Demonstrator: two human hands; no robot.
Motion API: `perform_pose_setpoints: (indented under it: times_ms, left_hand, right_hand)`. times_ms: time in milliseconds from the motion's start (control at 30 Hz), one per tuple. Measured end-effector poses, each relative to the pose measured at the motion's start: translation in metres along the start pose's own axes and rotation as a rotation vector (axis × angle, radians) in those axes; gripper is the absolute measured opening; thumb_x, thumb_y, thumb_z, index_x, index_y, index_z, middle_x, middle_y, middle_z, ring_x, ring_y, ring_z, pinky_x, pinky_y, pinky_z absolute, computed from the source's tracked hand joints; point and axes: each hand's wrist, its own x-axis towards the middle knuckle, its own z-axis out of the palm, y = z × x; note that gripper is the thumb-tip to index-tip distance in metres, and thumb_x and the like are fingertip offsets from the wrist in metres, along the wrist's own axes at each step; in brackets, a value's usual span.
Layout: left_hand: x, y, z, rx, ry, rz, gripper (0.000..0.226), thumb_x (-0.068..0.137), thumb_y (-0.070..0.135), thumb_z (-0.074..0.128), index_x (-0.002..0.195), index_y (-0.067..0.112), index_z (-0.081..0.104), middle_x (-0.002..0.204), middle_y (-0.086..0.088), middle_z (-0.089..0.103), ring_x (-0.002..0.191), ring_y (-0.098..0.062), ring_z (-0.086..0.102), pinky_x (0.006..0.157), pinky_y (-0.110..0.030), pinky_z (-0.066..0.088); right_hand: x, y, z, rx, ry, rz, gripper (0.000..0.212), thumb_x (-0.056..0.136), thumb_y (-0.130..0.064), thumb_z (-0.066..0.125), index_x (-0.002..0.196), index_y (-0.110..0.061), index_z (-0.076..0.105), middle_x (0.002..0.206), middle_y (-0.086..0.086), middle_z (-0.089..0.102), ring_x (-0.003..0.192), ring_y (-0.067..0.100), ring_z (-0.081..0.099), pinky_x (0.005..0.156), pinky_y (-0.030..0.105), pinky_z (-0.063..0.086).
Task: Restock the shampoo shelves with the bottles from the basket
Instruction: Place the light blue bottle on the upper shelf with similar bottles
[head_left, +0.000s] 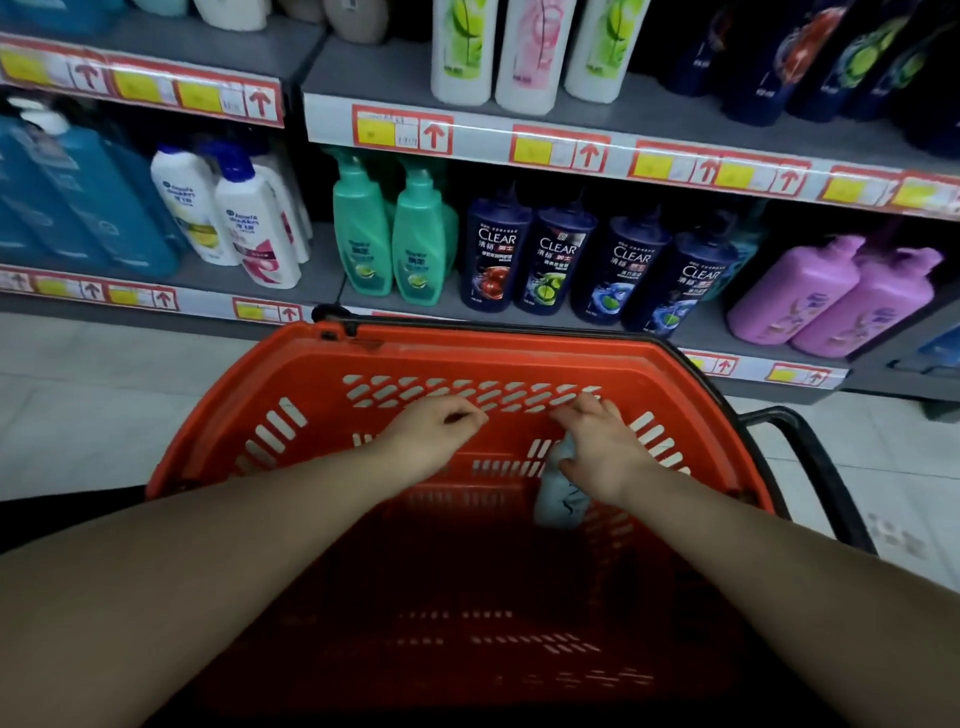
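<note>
Plainly, from the head view, the pick-up step is in hand: both hands are down inside the red slotted plastic basket, which sits just in front of the lower grey metal shelf with red-and-yellow price tags. The right hand has its fingers curled round the upper part of a pale blue-grey plastic bottle, which is inside the basket near the far right wall. The left hand is beside it near the far wall, fingers curled in, with nothing visible in them. No other bottle shows in the basket, though its near half is dark.

On the shelf stand 2 green pump bottles, 4 dark blue bottles marked CLEAR and 2 purple bottles, packed close together. The next move, I judge, calls for lifting the pale bottle over the basket rim and finding its matching row; none is plainly visible from here.
</note>
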Motion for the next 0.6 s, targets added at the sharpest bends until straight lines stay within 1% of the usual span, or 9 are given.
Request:
perform_pose_setpoints:
  times_ms: [67,133,200,233,333,433,500,567,600]
  left_hand:
    - [0.004,-0.005,0.006,-0.045,-0.011,-0.036,0.016,0.094,0.032,0.055,0.082,0.037,0.066,0.103,0.008,0.069,0.106,-0.016,0.064,0.092,-0.034,0.048]
    - [0.007,-0.006,0.009,-0.034,-0.018,-0.038,0.014,0.094,0.032,0.055,0.089,0.034,0.068,0.105,0.008,0.068,0.105,-0.014,0.063,0.094,-0.033,0.048]
    - [0.008,-0.003,0.011,-0.031,-0.016,-0.033,0.014,0.094,0.033,0.055,0.095,0.031,0.069,0.1,0.01,0.066,0.105,-0.012,0.061,0.095,-0.03,0.045]
    - [0.008,-0.001,0.013,-0.049,-0.018,-0.034,0.014,0.094,0.033,0.055,0.095,0.032,0.068,0.097,0.011,0.065,0.106,-0.012,0.061,0.096,-0.03,0.046]
    - [0.008,0.002,0.014,-0.074,-0.044,-0.039,0.012,0.093,0.033,0.056,0.091,0.035,0.068,0.095,0.012,0.064,0.106,-0.014,0.061,0.098,-0.037,0.049]
    - [0.003,0.002,0.011,-0.031,-0.064,0.013,0.013,0.094,0.028,0.057,0.096,0.031,0.069,0.098,0.012,0.064,0.101,-0.01,0.06,0.096,-0.031,0.048]
    - [0.0,-0.001,0.008,0.03,-0.072,0.05,0.014,0.093,0.019,0.058,0.097,0.028,0.069,0.102,0.012,0.064,0.103,-0.006,0.059,0.096,-0.024,0.046]
    - [-0.001,-0.004,0.004,0.041,-0.094,0.06,0.018,0.089,0.013,0.062,0.09,0.03,0.065,0.101,0.008,0.066,0.102,-0.008,0.062,0.098,-0.025,0.048]
    - [-0.003,-0.004,0.002,0.039,-0.108,0.06,0.019,0.086,0.011,0.066,0.09,0.029,0.064,0.099,0.006,0.066,0.101,-0.01,0.062,0.097,-0.027,0.049]
  right_hand:
    - [0.001,0.004,0.004,-0.022,0.007,-0.018,0.057,0.089,-0.01,0.061,0.143,-0.016,0.044,0.14,0.002,0.035,0.126,0.025,0.032,0.108,0.034,0.035]
    - [0.001,0.011,0.007,-0.05,0.003,-0.022,0.054,0.085,-0.006,0.063,0.137,-0.016,0.05,0.137,0.002,0.035,0.122,0.024,0.034,0.106,0.031,0.036]
    - [0.0,0.017,0.009,-0.034,-0.052,0.006,0.049,0.085,-0.01,0.066,0.131,-0.018,0.053,0.133,0.003,0.039,0.121,0.025,0.042,0.105,0.032,0.038]
    - [-0.002,0.02,0.01,-0.007,-0.091,0.021,0.047,0.085,-0.014,0.068,0.129,-0.02,0.053,0.131,0.003,0.044,0.12,0.025,0.047,0.103,0.032,0.041]
    - [-0.007,0.027,0.012,0.085,-0.173,0.03,0.045,0.084,-0.026,0.073,0.123,-0.026,0.051,0.124,0.001,0.058,0.113,0.022,0.057,0.095,0.032,0.047]
    - [-0.01,0.03,0.013,0.18,-0.181,0.025,0.043,0.078,-0.032,0.079,0.115,-0.031,0.057,0.119,-0.004,0.062,0.109,0.018,0.06,0.095,0.036,0.051]
    - [-0.011,0.028,0.01,0.261,-0.181,0.028,0.039,0.074,-0.032,0.082,0.106,-0.03,0.06,0.108,-0.007,0.064,0.102,0.015,0.062,0.09,0.034,0.052]
    - [-0.012,0.023,0.0,0.333,-0.175,0.005,0.031,0.072,-0.033,0.084,0.092,-0.027,0.061,0.092,-0.008,0.064,0.087,0.014,0.062,0.078,0.031,0.052]
    - [-0.012,0.02,-0.007,0.365,-0.175,-0.014,0.03,0.072,-0.034,0.084,0.088,-0.025,0.061,0.087,-0.006,0.064,0.082,0.016,0.063,0.074,0.033,0.051]
